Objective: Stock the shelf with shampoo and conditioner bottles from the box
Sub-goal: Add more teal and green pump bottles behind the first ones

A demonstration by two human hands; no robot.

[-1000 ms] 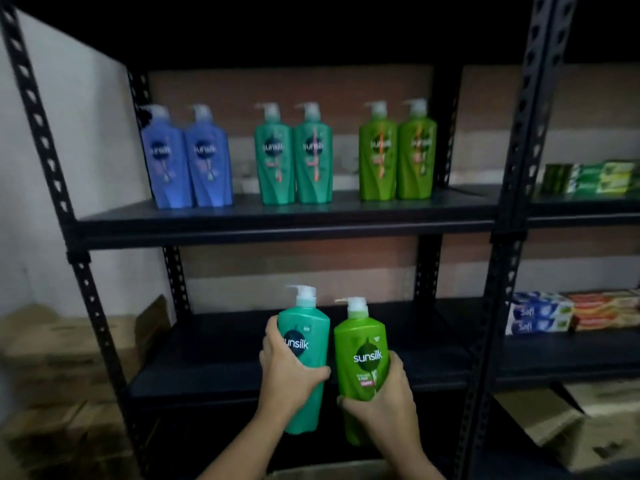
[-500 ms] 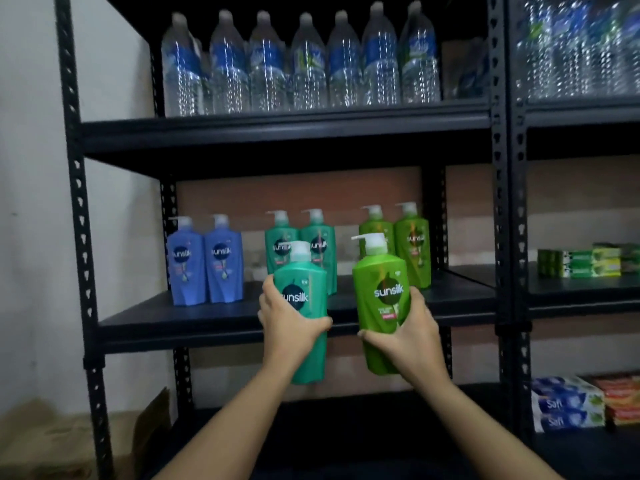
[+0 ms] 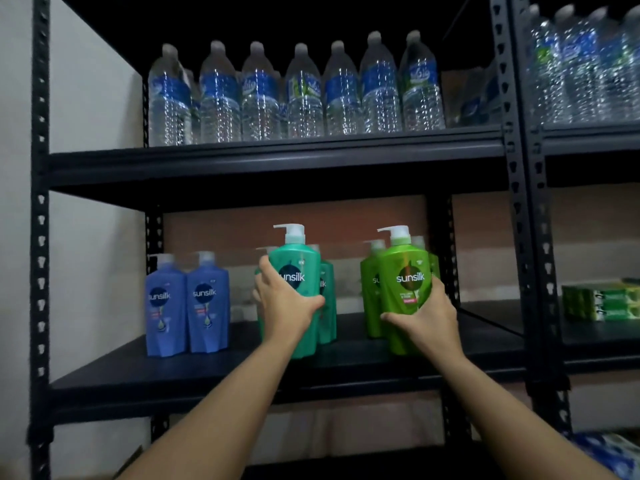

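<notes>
My left hand (image 3: pixel 285 306) grips a teal Sunsilk pump bottle (image 3: pixel 300 268), upright on the black middle shelf (image 3: pixel 214 372) in front of more teal bottles (image 3: pixel 327 306). A light green Sunsilk pump bottle (image 3: pixel 405 271) is held by my right hand (image 3: pixel 427 315), standing on the same shelf before other green bottles (image 3: pixel 370 296). Two blue Sunsilk bottles (image 3: pixel 188 303) stand at the shelf's left. The box is out of view.
Several water bottles (image 3: pixel 298 95) line the shelf above, and more (image 3: pixel 585 67) fill the neighbouring rack. Green cartons (image 3: pixel 601 301) lie on the right rack's shelf. Black perforated uprights (image 3: pixel 517 209) separate the racks. A white wall (image 3: pixel 93 109) is at left.
Both hands have lifted the teal and green bottles from low in front of the rack up and forward onto the middle shelf, spreading them apart. The view has tilted upward.
</notes>
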